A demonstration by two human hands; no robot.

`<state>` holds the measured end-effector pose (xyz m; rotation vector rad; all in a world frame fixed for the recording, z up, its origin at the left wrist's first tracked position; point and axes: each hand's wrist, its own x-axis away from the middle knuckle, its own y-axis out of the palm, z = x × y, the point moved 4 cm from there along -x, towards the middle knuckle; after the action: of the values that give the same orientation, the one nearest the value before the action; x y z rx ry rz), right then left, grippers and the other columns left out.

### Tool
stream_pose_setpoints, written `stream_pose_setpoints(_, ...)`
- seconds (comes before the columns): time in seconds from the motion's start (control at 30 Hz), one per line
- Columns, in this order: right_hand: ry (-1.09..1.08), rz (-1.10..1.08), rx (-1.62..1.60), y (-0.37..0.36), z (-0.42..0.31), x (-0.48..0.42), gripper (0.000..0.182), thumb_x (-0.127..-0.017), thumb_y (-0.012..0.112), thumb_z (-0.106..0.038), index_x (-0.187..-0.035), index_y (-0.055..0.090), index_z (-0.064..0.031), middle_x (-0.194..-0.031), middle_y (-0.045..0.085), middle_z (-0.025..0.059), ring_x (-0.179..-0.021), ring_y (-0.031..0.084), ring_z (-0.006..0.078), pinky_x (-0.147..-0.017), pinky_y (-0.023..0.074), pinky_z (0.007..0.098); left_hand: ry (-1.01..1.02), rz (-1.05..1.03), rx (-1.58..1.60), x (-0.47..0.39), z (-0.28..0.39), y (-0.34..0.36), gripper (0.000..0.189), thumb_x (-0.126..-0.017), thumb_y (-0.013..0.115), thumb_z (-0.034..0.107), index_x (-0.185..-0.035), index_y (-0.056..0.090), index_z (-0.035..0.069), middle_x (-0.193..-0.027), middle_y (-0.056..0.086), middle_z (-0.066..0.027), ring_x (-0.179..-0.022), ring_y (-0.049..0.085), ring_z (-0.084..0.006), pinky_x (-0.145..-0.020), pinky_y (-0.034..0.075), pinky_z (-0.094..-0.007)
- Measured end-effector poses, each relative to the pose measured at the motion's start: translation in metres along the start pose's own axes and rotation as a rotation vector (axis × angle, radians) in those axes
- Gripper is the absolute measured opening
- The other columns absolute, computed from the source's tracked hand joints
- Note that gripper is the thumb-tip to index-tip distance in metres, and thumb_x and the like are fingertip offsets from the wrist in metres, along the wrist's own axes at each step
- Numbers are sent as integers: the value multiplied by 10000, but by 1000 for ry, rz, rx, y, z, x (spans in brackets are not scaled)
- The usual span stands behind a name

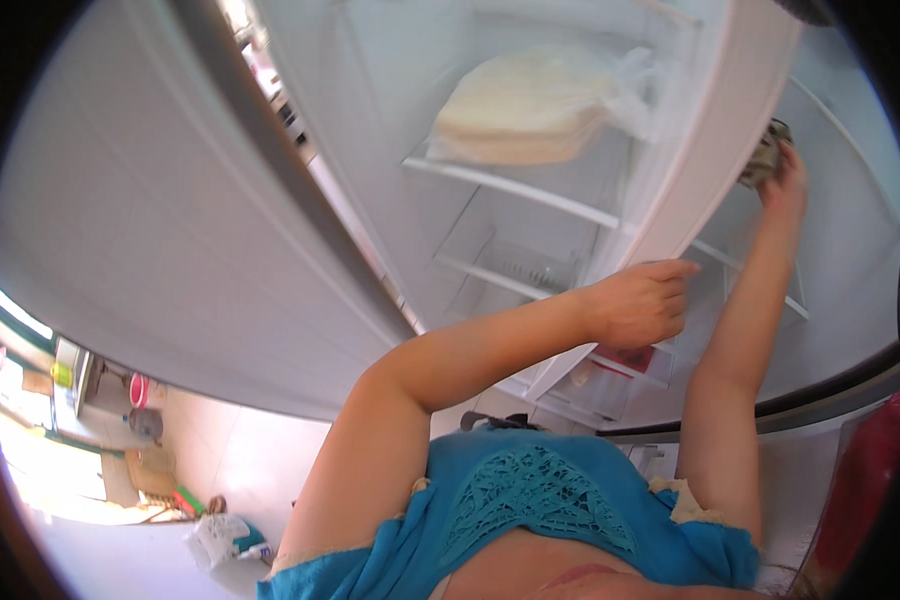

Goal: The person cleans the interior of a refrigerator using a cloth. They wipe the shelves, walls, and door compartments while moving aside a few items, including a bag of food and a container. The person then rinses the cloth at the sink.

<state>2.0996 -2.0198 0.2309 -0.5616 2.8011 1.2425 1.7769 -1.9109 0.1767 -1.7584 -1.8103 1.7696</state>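
Note:
My right hand (pixel 784 180) reaches into the right compartment of an open side-by-side refrigerator. Its fingers grip a crumpled brown-green patterned cloth (pixel 761 157) beside the inner wall. In front of the white centre divider (pixel 709 150), my left hand (pixel 637 306) is curled into a loose fist, index finger partly extended. Nothing shows in it, though its palm is turned away. A knotted clear plastic bag (pixel 525 112) with a pale, bulky content rests on a glass shelf (pixel 510 187) in the left compartment.
The open left door (pixel 142 210) fills the left side. Lower in the refrigerator sit a clear ribbed tray (pixel 529 266) and something red (pixel 626 358). A red thing (pixel 862 480) stands at far right. On the left are a plastic package (pixel 221 540) and a water bottle (pixel 144 424).

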Motion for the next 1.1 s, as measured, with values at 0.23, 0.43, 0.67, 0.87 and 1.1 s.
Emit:
stream_pose_setpoints(0.23,-47,-532,-99,-27,21,197,502,-828,435,-188,-1283,373,15,-1264,458,195,-1076,514,355,-891,422,506,-115,14,102,38,30,-18,92,-648,542,156,-674,580,77,-842,578,-82,-984,527,-249,-1062,281,-448)
stream_pose_setpoints(0.43,41,146,-38,-73,138,308,481,-795,441,-127,-1265,413,-30,-1194,512,148,-1005,559,289,-732,514,424,-366,-123,147,100,36,-37,297,-654,619,69,-950,613,93,-1177,530,-134,-1143,472,-314,-1005,306,-501)
stream_pose_setpoints(0.67,41,586,-33,-146,210,322,295,-818,457,-77,-1104,495,-12,-940,585,128,-770,594,239,-648,514,348,-466,60,168,106,26,-35,572,-700,614,50,-1246,448,31,-1345,321,-246,-1219,325,-438,-992,276,-526)
stream_pose_setpoints(0.87,-326,943,853,-236,171,234,293,-822,490,-114,-1106,521,-48,-1014,568,120,-903,561,268,-762,461,409,-480,65,128,78,19,-10,753,-759,644,125,-1357,227,-63,-1407,126,-319,-1304,170,-460,-1032,205,-517)
stream_pose_setpoints(1.1,-207,1022,1982,-282,172,169,246,-796,491,-154,-1013,599,-115,-1171,481,86,-1172,390,272,-849,369,486,-512,114,93,74,13,17,875,-723,718,147,-1329,160,-150,-1348,-41,-441,-1293,15,-549,-1044,93,-541)
